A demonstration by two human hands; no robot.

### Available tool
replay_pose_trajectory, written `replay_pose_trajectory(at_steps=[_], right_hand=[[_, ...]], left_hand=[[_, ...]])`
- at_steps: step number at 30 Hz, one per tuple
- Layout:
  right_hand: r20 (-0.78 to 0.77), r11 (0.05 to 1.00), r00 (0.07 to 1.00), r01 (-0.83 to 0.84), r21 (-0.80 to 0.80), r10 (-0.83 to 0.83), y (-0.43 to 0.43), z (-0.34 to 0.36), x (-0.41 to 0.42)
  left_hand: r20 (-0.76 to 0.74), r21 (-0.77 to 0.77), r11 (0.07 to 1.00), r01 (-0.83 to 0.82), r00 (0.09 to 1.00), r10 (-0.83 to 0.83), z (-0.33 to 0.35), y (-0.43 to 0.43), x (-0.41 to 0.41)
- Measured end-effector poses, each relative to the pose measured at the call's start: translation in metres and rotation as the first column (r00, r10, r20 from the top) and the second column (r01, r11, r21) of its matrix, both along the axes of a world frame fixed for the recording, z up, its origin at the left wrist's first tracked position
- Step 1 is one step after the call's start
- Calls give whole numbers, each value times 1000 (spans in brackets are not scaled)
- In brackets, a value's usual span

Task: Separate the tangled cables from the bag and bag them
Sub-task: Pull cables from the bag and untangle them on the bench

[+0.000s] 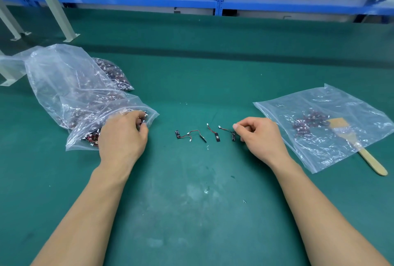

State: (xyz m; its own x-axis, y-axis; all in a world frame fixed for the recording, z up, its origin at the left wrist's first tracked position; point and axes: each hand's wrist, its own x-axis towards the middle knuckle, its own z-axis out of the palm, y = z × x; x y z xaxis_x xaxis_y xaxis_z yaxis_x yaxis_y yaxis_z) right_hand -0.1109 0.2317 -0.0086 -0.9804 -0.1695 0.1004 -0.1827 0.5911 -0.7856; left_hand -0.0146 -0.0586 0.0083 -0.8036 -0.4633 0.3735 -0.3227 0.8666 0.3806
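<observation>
While left fingers [138, 117] clutch bagged cables [92, 136], right fingers [237, 126] pinch a loose cable [225, 129].

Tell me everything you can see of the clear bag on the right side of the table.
The right bag is clear, thin, wrinkled plastic, lying flat on the green mat, right of the right hand. Inside sits a small heap of red-and-black cables with white plugs. A wooden brush overlaps it; its head shows through the plastic, its handle sticks out past the near edge.

Left bag [64, 78], cables [203, 138], right bag [332, 103] (with brush [371, 159])
</observation>
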Motion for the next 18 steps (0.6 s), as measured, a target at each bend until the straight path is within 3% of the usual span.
replay_pose_trajectory(at_steps=[4,18], right_hand=[[5,1000,1000,4,-23,-4,0,0,-1],[15,999,1000,-1,-49,2,-1,0,1]], left_hand=[[79,-123,992,5,997,5,-3,-5,-5],[87,-137,989,-57,994,69,-1,-6,-10]])
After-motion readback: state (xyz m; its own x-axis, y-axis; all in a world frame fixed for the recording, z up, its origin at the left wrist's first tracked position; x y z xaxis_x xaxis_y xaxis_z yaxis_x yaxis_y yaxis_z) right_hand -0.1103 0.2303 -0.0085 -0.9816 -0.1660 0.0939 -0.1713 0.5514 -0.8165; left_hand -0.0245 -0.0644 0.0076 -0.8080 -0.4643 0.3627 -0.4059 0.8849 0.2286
